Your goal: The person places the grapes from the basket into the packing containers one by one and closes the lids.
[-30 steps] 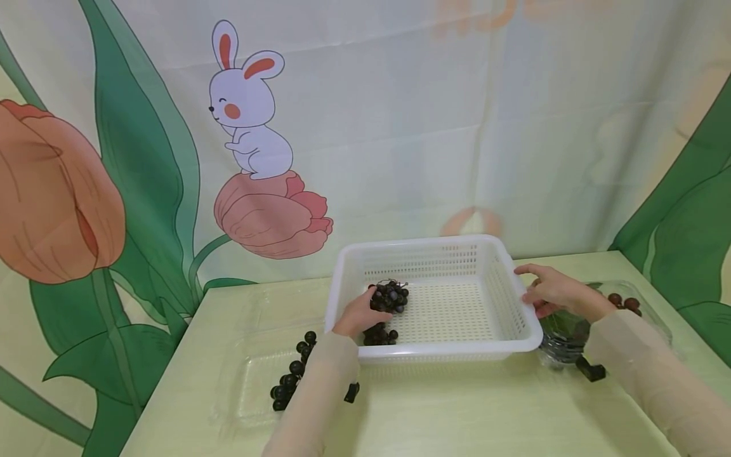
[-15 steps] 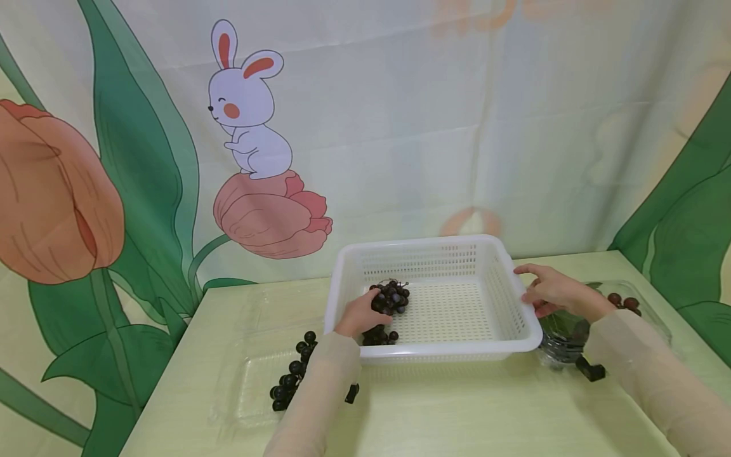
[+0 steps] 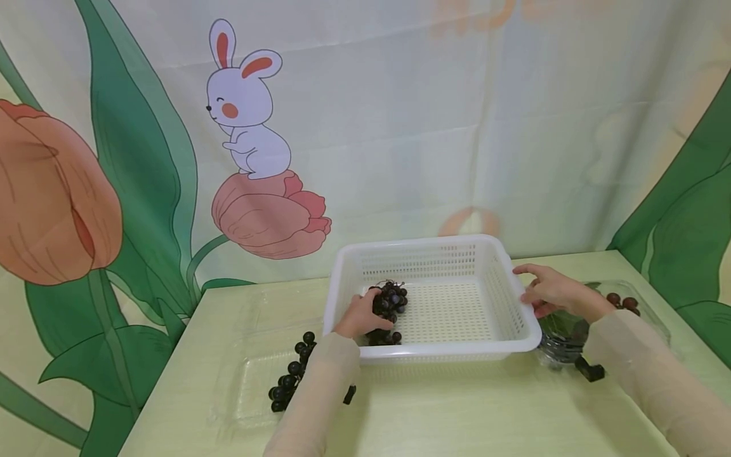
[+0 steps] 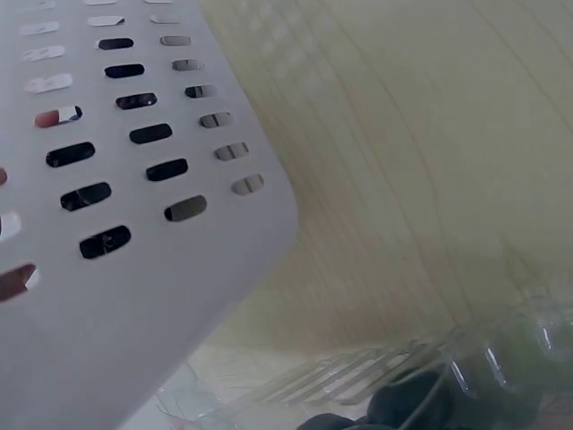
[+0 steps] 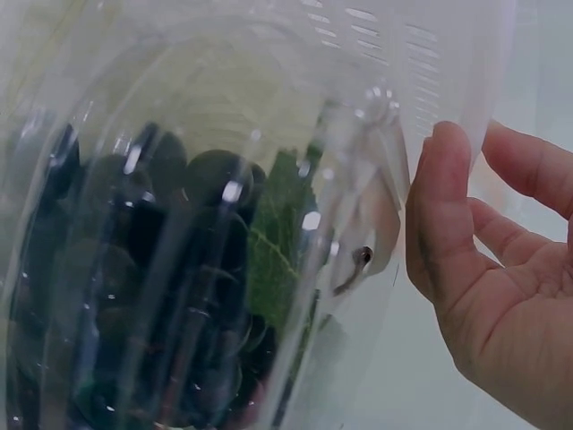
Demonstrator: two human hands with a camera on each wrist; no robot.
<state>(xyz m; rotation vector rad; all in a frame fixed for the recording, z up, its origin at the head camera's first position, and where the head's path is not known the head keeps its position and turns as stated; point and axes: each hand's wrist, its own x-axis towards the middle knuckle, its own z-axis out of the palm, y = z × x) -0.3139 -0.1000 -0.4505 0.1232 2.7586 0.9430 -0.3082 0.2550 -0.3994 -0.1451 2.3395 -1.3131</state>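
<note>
A white slotted plastic basket (image 3: 451, 348) stands on the table. Inside its left part lies a bunch of dark grapes (image 3: 394, 293), and my left hand (image 3: 358, 315) holds it between thumb and fingers, hiding part of it. The left wrist view shows the basket's outer corner (image 4: 242, 215), with dark grapes and bits of fingers through the slots. My right hand (image 3: 551, 291) grips the basket's right rim; in the right wrist view its thumb and fingers (image 5: 445, 206) are at the wall. Beside that hand is a clear container (image 5: 242, 54) holding dark grapes (image 5: 215, 188) and a green leaf (image 5: 273, 251).
At left, a clear plastic tray (image 3: 242, 387) holds a bunch of black grapes (image 3: 288, 381), partly behind the left sleeve. Red grapes (image 3: 622, 301) show in the right container. A printed curtain (image 3: 388, 127) hangs close behind the table (image 3: 434, 412).
My left hand has shifted slightly within the basket, and the nearer grapes under it have moved a little to the right. The right hand and basket keep their places.
</note>
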